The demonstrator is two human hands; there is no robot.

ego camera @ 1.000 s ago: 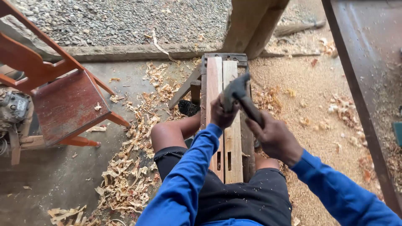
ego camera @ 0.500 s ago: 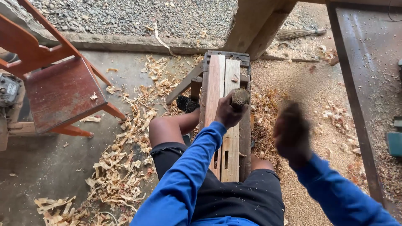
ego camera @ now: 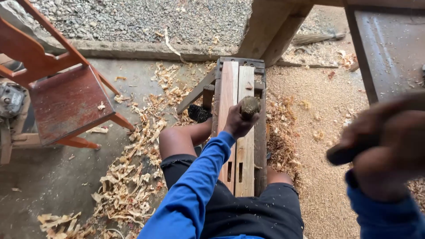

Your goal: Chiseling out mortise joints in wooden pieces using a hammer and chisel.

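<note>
I sit astride a narrow wooden bench (ego camera: 261, 132) that carries two pale planks (ego camera: 228, 84) laid lengthwise. My left hand (ego camera: 237, 125) is shut around a chisel (ego camera: 250, 106), held upright on the planks, its worn round handle end showing above my fist. Two dark slots (ego camera: 234, 170) are cut in the planks nearer to me. My right hand (ego camera: 392, 152) is raised close to the camera at the right, blurred, and gripping the dark handle of a hammer (ego camera: 349, 154). The hammer's head is not visible.
A red wooden chair (ego camera: 66, 97) stands at the left beside a grey machine (ego camera: 11, 99). Curled wood shavings (ego camera: 128, 177) cover the concrete on my left and sawdust (ego camera: 318, 132) lies on my right. A dusty metal table (ego camera: 389, 48) and a wooden post (ego camera: 270, 26) stand ahead.
My right hand has swung the hammer away from the chisel top, out to the right and up toward the camera. The left hand keeps the chisel on the planks.
</note>
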